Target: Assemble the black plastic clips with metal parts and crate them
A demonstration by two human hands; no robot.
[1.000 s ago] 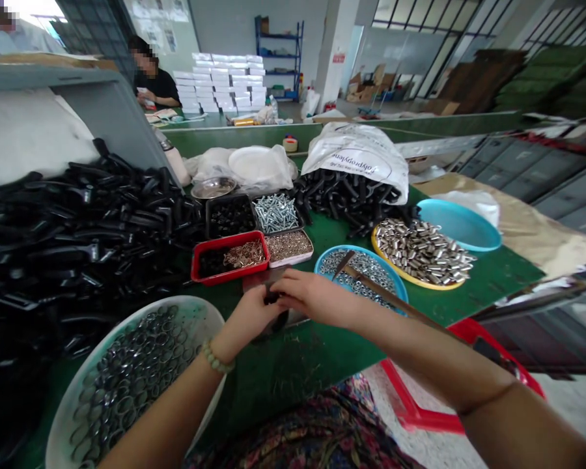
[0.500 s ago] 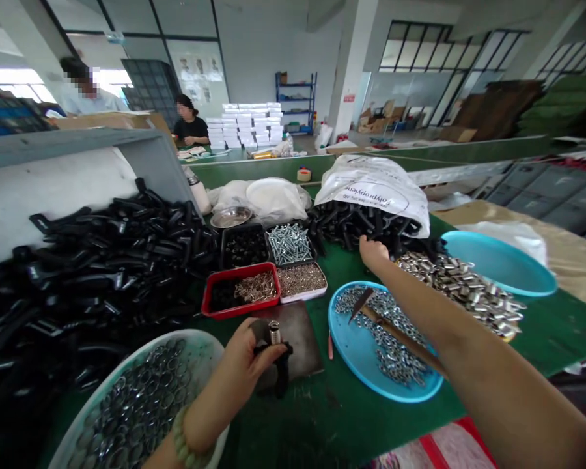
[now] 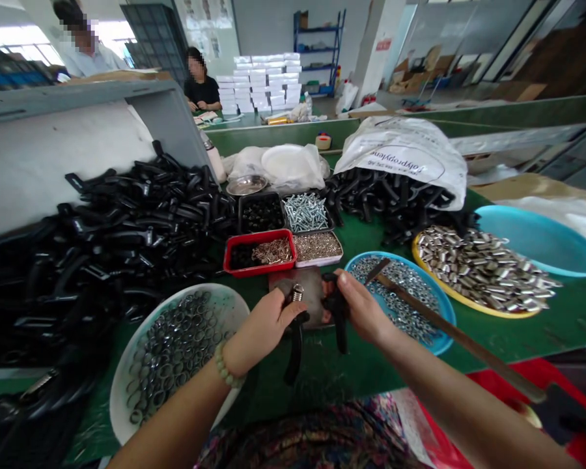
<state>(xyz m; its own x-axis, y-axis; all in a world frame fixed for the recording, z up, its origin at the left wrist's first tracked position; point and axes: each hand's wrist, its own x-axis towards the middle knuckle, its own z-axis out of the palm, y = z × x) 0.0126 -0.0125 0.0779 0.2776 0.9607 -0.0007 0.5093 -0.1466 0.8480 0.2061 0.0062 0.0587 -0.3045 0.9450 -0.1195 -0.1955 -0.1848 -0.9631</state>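
As we watch at the green bench [image 3: 322, 368], our left hand [image 3: 266, 324] is clenched round a blk plastic handle [image 3: 295, 345] w/ a silver metal sleeve [image 3: 298, 293] standing up from its top, & our right hand [image 3: 362, 309] pinches a 2nd blk handle [image 3: 340, 312]. Both parts are held together just above a dark square plate [image 3: 313, 296], prob. to keep them clear of the loose heaps. Looks laid out for short reaches: white basin of steel rings [image 3: 176, 358] by our left wrist, blue tray of hex nuts [image 3: 405, 286] by our right, red tray of small parts [image 3: 258, 253] dead ahead.
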